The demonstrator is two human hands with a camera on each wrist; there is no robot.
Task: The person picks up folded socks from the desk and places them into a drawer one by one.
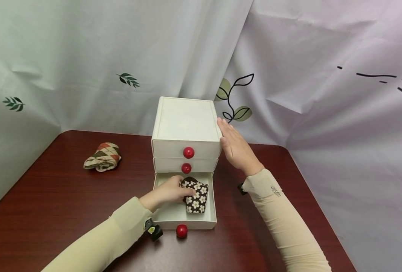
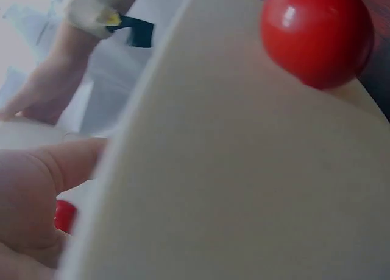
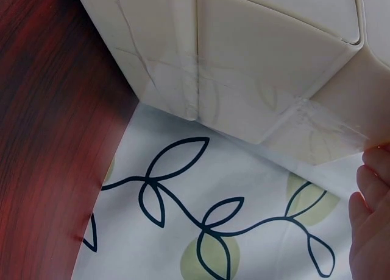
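A small white drawer cabinet (image 1: 187, 119) with red round knobs stands on the table, its bottom drawer (image 1: 168, 217) pulled out. Inside that drawer lies a folded dark sock (image 1: 197, 198) with white flowers. My left hand (image 1: 168, 192) reaches in and pinches the sock at its left side, thumb on top. In the left wrist view the drawer's front (image 2: 231, 152) hides the sock and part of the hand. With fingers straight, my right hand (image 1: 237, 147) rests against the cabinet's upper right side. Only its fingers (image 3: 372, 189) show in the right wrist view.
A folded argyle sock (image 1: 103, 156) lies on the dark red table (image 1: 68, 196), left of the cabinet. The two upper drawers are closed. A pale curtain (image 1: 102, 49) with leaf prints hangs behind the table and along its sides.
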